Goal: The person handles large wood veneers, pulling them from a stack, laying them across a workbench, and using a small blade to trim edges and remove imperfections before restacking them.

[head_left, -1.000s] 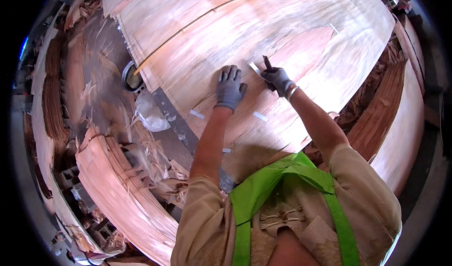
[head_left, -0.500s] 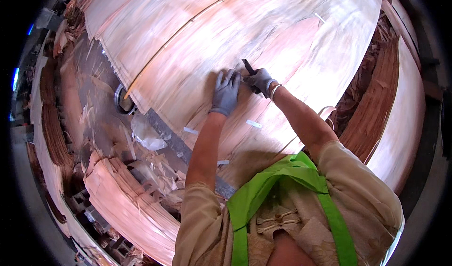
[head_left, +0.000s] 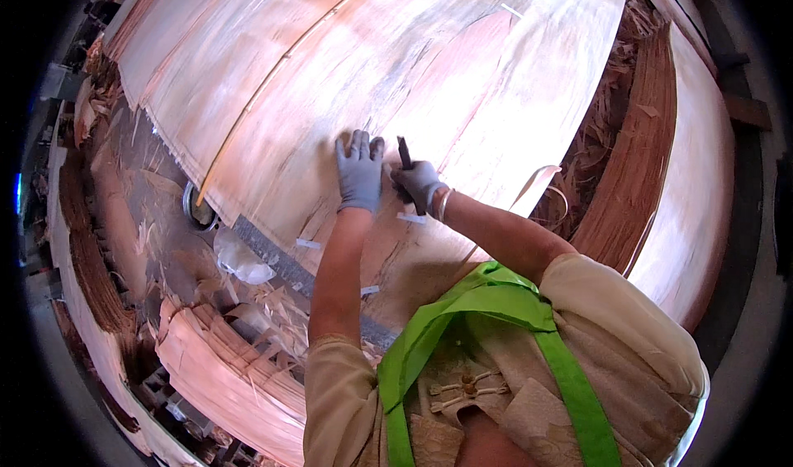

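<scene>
A broad, pale pinkish wood veneer sheet [head_left: 273, 149] lies spread out under both gloved hands. My left hand [head_left: 360, 173], in a grey glove, rests flat on it with the fingers stretched out. Just to its right, my right hand [head_left: 420, 183] is closed round a dark-handled tool, perhaps a utility knife [head_left: 404, 153], whose upper end sticks up past the fist. Its lower end is hidden by the hand. Strips of whitish tape [head_left: 308, 243] are stuck on the veneer near my forearms, one of them right under the right fist.
A long thin cane-like rod [head_left: 285, 58] lies across the veneer at the left. Stacked veneer [head_left: 632, 165] stands on the right, another stack [head_left: 223, 359] at lower left. Scraps, a clear plastic bag [head_left: 241, 256] and a round container [head_left: 198, 211] sit past the left edge.
Both hands have come nearer to my body along the veneer, the right one with the tool still in it. The whole view has shifted a little.
</scene>
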Available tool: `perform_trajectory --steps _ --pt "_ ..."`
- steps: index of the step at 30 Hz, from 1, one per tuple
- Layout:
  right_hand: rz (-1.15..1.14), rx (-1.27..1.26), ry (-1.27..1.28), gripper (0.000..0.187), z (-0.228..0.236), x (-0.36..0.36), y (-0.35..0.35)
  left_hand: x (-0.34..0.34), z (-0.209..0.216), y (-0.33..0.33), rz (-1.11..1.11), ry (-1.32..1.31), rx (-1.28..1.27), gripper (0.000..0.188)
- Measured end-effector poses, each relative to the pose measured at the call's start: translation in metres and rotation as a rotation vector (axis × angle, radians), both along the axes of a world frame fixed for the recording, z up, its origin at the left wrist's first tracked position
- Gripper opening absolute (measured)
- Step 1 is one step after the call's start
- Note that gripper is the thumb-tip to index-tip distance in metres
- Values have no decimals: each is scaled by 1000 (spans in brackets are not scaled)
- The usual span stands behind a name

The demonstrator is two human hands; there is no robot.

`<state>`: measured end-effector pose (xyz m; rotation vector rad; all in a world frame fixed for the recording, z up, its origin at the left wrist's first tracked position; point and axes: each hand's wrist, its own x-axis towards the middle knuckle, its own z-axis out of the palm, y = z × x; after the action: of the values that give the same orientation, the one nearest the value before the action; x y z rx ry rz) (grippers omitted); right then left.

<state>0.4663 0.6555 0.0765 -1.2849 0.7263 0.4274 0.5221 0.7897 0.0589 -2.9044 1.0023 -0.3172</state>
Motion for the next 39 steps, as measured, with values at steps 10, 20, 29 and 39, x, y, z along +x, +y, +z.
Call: perform_trajectory --steps 10,20,29,39 --pt "222 -481 -94 29 17 19 -153 -40 9 -85 -140 67 -247 40" --pt "724 -1049 -165 32 32 33 -177 -45 -14 -145 -122 253 -217 54" --pt "34 -857 -244 29 -6 -60 -301 -69 29 -117 -51 448 -461 53" --pt "-814 62 121 36 -69 -197 -324 -157 55 -115 -163 580 -420 54"
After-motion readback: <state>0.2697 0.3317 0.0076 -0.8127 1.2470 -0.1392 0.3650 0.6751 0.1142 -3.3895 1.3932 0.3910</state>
